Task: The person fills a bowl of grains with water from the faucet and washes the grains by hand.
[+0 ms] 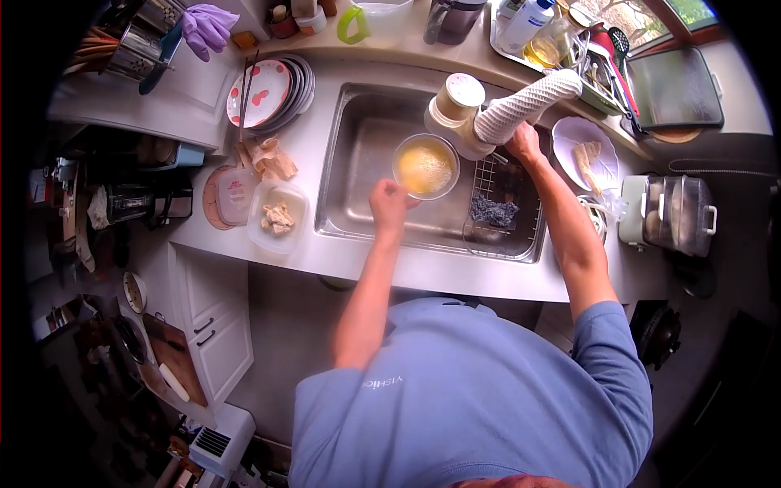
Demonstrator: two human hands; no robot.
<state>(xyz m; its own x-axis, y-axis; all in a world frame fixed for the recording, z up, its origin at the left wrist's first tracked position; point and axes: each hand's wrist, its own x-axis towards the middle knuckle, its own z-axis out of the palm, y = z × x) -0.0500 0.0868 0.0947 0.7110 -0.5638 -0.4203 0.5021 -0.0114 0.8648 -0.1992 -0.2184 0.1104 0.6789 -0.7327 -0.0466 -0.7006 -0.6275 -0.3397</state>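
Note:
Over the steel sink [354, 175], my left hand [390, 203] grips the rim of a round bowl [426, 166] holding yellow, foamy liquid. My right hand [525, 142] is at the right of the faucet area, beside a long white textured tube [521, 110]; its fingers are partly hidden behind the tube, and what they touch is unclear. The tube joins a cream-coloured fitting with a round white top [465, 91] above the bowl. A dark scrubber [494, 211] lies on a wire rack at the sink's right side.
Left of the sink stand a container with pale food pieces [278, 216], a lid [237, 195] and stacked plates [272, 91] with chopsticks. At right are a lilac leaf-shaped dish [606, 167] and a green appliance [639, 211]. Bottles and utensils [529, 24] line the back.

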